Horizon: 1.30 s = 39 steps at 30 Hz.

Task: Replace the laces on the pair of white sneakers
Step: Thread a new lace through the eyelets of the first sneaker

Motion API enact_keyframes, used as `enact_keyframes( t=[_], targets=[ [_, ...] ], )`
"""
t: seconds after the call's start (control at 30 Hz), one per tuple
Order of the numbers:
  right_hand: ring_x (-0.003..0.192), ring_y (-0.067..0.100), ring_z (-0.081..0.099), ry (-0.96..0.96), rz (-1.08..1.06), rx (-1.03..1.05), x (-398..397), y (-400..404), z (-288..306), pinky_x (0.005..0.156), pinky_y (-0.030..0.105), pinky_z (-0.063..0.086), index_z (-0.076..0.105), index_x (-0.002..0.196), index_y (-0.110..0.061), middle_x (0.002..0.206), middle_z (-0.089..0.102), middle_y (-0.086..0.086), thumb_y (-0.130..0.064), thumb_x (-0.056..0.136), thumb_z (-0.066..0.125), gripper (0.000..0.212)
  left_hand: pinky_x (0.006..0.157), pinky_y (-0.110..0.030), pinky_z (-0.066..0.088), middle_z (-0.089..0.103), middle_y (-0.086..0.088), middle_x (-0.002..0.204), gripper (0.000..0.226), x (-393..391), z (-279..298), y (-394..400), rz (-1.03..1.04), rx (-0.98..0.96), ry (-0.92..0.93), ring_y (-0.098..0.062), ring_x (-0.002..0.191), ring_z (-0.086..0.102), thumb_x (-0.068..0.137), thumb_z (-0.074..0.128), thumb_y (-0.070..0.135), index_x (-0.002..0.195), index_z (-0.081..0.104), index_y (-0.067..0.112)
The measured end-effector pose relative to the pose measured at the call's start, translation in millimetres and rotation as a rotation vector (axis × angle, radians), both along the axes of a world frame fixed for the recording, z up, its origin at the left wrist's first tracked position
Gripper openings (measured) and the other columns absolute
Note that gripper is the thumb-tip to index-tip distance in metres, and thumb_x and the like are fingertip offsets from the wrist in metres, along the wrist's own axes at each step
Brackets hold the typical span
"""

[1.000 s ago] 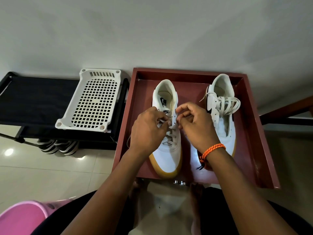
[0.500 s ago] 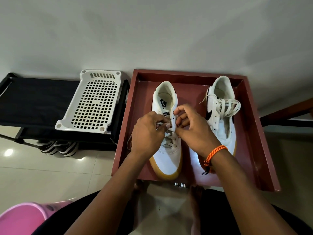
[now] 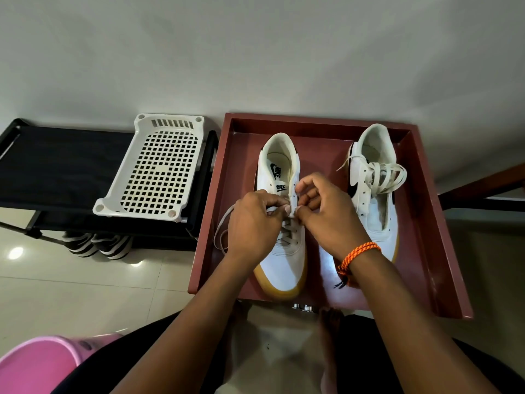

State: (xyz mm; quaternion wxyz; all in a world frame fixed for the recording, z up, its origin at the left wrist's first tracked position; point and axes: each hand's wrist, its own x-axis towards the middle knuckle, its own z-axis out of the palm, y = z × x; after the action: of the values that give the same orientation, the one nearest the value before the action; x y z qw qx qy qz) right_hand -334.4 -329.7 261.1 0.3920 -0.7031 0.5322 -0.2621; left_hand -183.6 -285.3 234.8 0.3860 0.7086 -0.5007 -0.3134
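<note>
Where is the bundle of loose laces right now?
In the head view, the loose laces lie draped across the opening of the right-hand sneaker, at the far right of the red tray, untouched by either hand.

A plain grey-white wall point(image 3: 255, 46) is filling the upper half of the view from nine round to three o'clock, evenly lit. At nine o'clock a low black fabric-topped shoe rack point(image 3: 62, 172) is standing against it, carrying a white perforated plastic tray point(image 3: 159, 169) on its right end and sheltering black-and-white striped shoes point(image 3: 96, 244) underneath. Glossy cream floor tiles point(image 3: 85, 294) are spreading toward seven o'clock, catching a bright lamp reflection point(image 3: 15, 253), while a pink plastic tub point(image 3: 37, 365) is sitting at the lower left corner and a dark wooden rail point(image 3: 483, 183) is crossing at three o'clock.
</note>
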Motion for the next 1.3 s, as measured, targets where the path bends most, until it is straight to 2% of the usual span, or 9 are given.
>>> enact_keyframes(
  t=[0.17,0.43,0.53,0.7,0.93,1.0,1.13,1.2,1.3],
  targets=[
    [0.053,0.005,0.055,0.094,-0.105,0.017,-1,-2,-1,0.055,0.024,0.042,0.071,0.078,-0.021,0.062,0.065,-0.007,-0.017,0.085,0.075,0.009,0.079,-0.043,0.064,0.076,0.016,0.091,0.007,11,9,-2,-0.163,0.027,-0.028,-0.003,0.082,0.073,0.095,0.076,0.023,0.095,0.083,0.023],
    [0.059,0.003,0.056,0.158,-0.012,0.024,-1,-3,-3,0.058,0.026,0.04,0.069,0.082,-0.024,0.072,0.066,-0.012,-0.023,0.095,0.07,0.013,0.069,-0.029,0.055,0.067,0.024,0.077,0.005,12,12,-1,-0.197,0.064,-0.087,0.004,0.063,0.062,0.095,0.078,0.034,0.094,0.077,0.03],
    [0.07,0.004,0.06,0.138,-0.012,-0.045,-4,-6,-1,0.064,0.031,0.046,0.066,0.088,-0.023,0.08,0.066,-0.011,-0.023,0.1,0.063,0.013,0.073,-0.035,0.061,0.074,0.021,0.086,0.008,11,12,-1,-0.192,0.088,-0.096,0.001,0.074,0.07,0.095,0.078,0.037,0.101,0.078,0.031],
    [0.093,0.018,0.075,-0.336,-0.017,0.006,-2,-9,10,0.08,0.035,0.058,0.059,0.093,-0.014,0.1,0.079,-0.001,-0.013,0.108,0.052,0.016,0.076,-0.044,0.063,0.075,0.018,0.093,0.011,10,13,-2,-0.161,0.092,-0.124,-0.005,0.085,0.072,0.095,0.078,0.039,0.102,0.079,0.031],
    [0.057,0.007,0.038,-0.946,-0.169,0.202,-3,-19,22,0.059,0.023,0.038,0.053,0.091,-0.013,0.072,0.052,-0.007,-0.012,0.109,0.049,0.018,0.071,-0.038,0.061,0.073,0.018,0.08,0.009,10,14,-1,-0.147,0.109,-0.092,-0.004,0.076,0.071,0.093,0.081,0.038,0.097,0.079,0.03],
    [0.054,0.004,0.039,-0.762,-0.279,0.167,-8,-21,18,0.057,0.021,0.037,0.056,0.091,-0.015,0.071,0.052,-0.006,-0.012,0.111,0.05,0.02,0.07,-0.037,0.06,0.072,0.017,0.08,0.01,10,13,-1,-0.15,0.099,-0.097,-0.004,0.074,0.07,0.093,0.081,0.037,0.096,0.078,0.028],
    [0.065,0.008,0.054,0.146,-0.103,-0.008,-6,-9,2,0.06,0.028,0.038,0.061,0.08,-0.017,0.072,0.061,-0.004,-0.03,0.107,0.058,0.03,0.076,-0.046,0.063,0.073,0.013,0.091,0.012,10,10,0,-0.162,0.074,-0.077,-0.008,0.083,0.073,0.092,0.082,0.036,0.092,0.075,0.026],
    [0.06,0.014,0.052,0.238,-0.056,0.069,0,-2,-2,0.057,0.035,0.033,0.06,0.069,-0.018,0.061,0.056,-0.004,-0.03,0.104,0.061,0.037,0.079,-0.045,0.062,0.072,0.013,0.098,0.01,10,11,0,-0.167,0.055,-0.104,-0.007,0.088,0.071,0.093,0.081,0.033,0.093,0.076,0.025],
    [0.054,0.005,0.048,0.076,-0.044,0.157,2,-5,-4,0.058,0.029,0.036,0.069,0.073,-0.014,0.059,0.057,-0.005,-0.025,0.103,0.064,0.032,0.081,-0.037,0.06,0.071,0.012,0.1,0.006,11,12,-1,-0.177,0.035,-0.101,-0.006,0.091,0.069,0.094,0.081,0.029,0.097,0.077,0.025]
  ],
)
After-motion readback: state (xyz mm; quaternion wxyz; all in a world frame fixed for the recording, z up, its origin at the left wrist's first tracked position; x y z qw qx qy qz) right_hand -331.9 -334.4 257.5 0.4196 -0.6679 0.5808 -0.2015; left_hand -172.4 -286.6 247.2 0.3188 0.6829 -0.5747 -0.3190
